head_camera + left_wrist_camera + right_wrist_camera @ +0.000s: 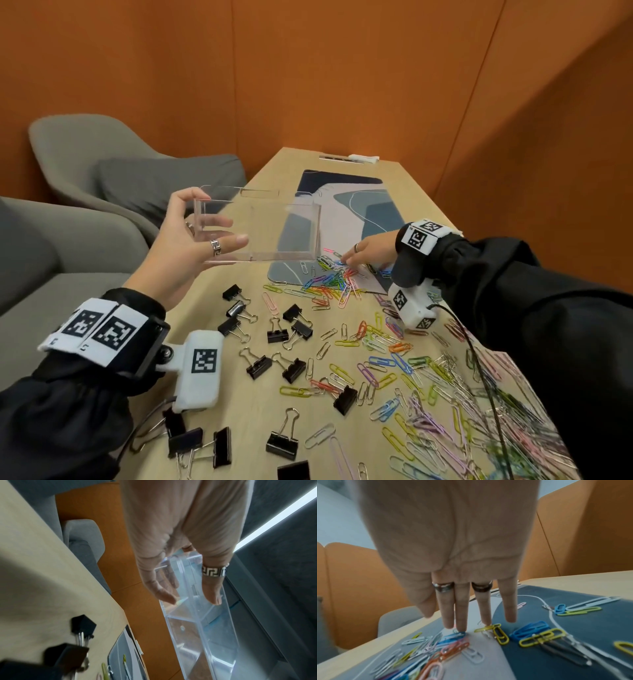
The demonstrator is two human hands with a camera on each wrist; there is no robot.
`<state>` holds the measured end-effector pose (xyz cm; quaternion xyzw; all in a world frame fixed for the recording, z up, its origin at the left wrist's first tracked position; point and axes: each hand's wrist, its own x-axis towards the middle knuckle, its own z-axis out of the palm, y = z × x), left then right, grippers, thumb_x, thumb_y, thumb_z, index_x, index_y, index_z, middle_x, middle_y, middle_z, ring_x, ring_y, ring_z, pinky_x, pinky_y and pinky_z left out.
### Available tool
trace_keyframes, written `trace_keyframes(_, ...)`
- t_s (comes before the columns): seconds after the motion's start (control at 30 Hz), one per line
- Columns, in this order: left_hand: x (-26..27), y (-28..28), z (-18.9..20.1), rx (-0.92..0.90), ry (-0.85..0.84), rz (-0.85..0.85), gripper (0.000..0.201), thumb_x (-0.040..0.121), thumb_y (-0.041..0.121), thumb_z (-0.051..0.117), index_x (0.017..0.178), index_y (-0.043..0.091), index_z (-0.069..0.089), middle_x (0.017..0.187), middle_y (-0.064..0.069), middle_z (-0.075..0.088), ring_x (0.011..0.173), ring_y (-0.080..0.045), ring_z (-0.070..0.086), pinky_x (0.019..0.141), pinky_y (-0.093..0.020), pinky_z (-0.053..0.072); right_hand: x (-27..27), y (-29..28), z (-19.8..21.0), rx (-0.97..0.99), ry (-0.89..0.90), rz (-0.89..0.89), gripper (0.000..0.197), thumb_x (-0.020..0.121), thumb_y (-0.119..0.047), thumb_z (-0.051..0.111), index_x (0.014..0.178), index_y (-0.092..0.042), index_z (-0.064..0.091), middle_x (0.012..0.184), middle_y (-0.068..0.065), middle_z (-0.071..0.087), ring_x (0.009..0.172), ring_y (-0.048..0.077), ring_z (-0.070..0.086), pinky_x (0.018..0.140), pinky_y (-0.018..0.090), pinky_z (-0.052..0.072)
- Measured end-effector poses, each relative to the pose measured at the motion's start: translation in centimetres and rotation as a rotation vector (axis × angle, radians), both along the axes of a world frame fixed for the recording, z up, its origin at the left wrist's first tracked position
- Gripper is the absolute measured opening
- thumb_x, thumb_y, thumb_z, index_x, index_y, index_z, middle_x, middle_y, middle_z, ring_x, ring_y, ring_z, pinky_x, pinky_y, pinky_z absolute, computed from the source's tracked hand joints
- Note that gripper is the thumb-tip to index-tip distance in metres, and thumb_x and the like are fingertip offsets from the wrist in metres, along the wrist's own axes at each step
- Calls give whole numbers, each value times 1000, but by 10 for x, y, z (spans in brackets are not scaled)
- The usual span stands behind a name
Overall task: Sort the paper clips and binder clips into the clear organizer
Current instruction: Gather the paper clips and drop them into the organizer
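My left hand (212, 219) holds the empty clear organizer (270, 226) tilted in the air over the table's left edge, thumb on the near wall and fingers on the far side. The left wrist view shows the left hand (192, 600) gripping the organizer (202, 628) the same way. My right hand (352, 255) reaches onto the mat with straight fingers (462, 615), their tips touching a pile of coloured paper clips (332, 281). The clips (450, 646) lie under and in front of the fingers. Black binder clips (291, 325) lie scattered on the wooden table (260, 404).
A blue and grey patterned mat (373, 212) covers the table's far half. More paper clips spread thickly at the right front, crossed by a black cable (479, 370). Grey chairs (102, 164) stand left of the table. Orange walls close in behind and to the right.
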<state>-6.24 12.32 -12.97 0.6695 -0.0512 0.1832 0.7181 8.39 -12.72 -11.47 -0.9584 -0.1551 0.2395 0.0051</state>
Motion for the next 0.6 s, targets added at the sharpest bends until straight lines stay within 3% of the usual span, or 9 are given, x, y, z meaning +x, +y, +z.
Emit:
trace_keyframes(0.1, -2, 0, 1, 3, -6, 7, 60, 56, 11, 73, 99, 38, 42, 101, -7, 57, 91, -20, 61, 82, -48, 53, 0, 0, 7, 106, -46, -1, 41, 101, -22, 40, 141, -12, 43, 145, 5, 44, 131, 22, 42, 100, 27, 35)
trace_keyframes(0.17, -4, 0, 1, 6, -12, 14, 60, 56, 12, 73, 100, 38, 42, 101, -7, 57, 92, -20, 61, 80, -45, 54, 2, 6, 6, 139, -103, 11, 44, 101, -21, 37, 145, -13, 35, 150, 4, 36, 136, 21, 36, 104, 26, 30)
trace_keyframes(0.3, -8, 0, -1, -11, -8, 30, 61, 54, 12, 74, 100, 38, 42, 99, -5, 58, 92, -19, 61, 76, -40, 54, 3, 19, -8, 24, -76, 82, 51, 102, -38, 30, 149, -20, 24, 154, 3, 29, 140, 23, 29, 113, 29, 16)
trace_keyframes(0.43, -8, 3, -4, -7, 0, 34, 61, 53, 13, 75, 99, 38, 42, 98, -5, 58, 93, -21, 61, 79, -44, 53, -5, 17, -13, -69, -25, 138, 55, 101, -40, 31, 151, -20, 19, 155, 3, 26, 141, 23, 26, 114, 30, 13)
trace_keyframes(0.6, -9, 6, -1, -46, -12, 28, 61, 53, 11, 74, 99, 37, 42, 98, -5, 58, 96, -25, 60, 76, -42, 53, -18, 5, -2, -100, 62, 160, 50, 99, -39, 38, 146, -22, 33, 150, 1, 38, 136, 21, 36, 114, 32, 23)
